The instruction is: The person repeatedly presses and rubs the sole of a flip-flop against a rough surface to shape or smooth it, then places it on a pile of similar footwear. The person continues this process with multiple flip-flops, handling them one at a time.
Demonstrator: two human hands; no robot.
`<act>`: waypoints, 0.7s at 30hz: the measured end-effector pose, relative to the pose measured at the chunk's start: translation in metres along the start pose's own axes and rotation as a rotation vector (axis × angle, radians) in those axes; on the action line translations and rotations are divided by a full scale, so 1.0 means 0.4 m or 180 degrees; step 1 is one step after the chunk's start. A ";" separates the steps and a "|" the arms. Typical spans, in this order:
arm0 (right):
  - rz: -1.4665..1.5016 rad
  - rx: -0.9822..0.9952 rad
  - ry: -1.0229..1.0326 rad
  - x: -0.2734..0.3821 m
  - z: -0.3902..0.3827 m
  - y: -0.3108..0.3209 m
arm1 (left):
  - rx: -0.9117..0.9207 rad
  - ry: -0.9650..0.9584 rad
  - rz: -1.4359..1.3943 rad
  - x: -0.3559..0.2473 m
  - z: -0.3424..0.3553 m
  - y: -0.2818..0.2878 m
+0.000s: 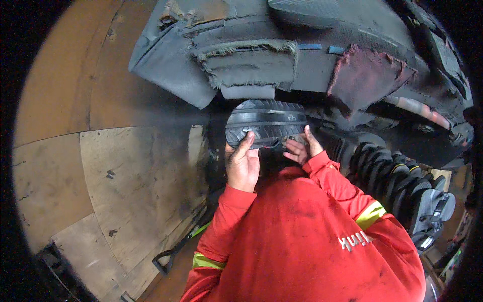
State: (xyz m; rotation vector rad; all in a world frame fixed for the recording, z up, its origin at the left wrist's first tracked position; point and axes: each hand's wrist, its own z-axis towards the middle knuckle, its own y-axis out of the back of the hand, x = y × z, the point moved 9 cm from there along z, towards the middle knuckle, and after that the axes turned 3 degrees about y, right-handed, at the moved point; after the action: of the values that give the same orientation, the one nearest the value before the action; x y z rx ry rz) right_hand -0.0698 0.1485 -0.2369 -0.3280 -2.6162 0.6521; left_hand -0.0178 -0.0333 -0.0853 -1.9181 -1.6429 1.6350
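Note:
A black sandal sole [266, 119] with tyre-like tread is held up in front of my chest, its treaded face turned toward me. My left hand [243, 165] is closed on its lower left edge, thumb lying against the tread. At the lower right end is my right hand [302, 149], its thumb up along the edge and its fingers curled below. Part of the sole's underside and the fingertips behind it are hidden.
Just beyond the sole stands a dusty grey machine or bench [312, 65], hung with a frayed grey cloth [246, 65] and a reddish cloth [370, 75]. Several dark sandals [382, 168] are lined up at right, beside a grey sandal [432, 209]. Stained plywood panels [136, 176] are on the left.

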 end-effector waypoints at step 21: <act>0.1322 0.1687 0.0373 0.076 0.021 -0.223 | -0.0440 -0.0300 0.0147 -0.078 -0.052 0.032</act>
State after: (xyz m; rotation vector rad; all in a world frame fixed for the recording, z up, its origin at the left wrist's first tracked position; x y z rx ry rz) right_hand -0.1115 0.0780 -0.1891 -0.7176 -2.1665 1.3767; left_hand 0.0116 -0.0514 -0.0662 -1.9846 -1.8049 1.6951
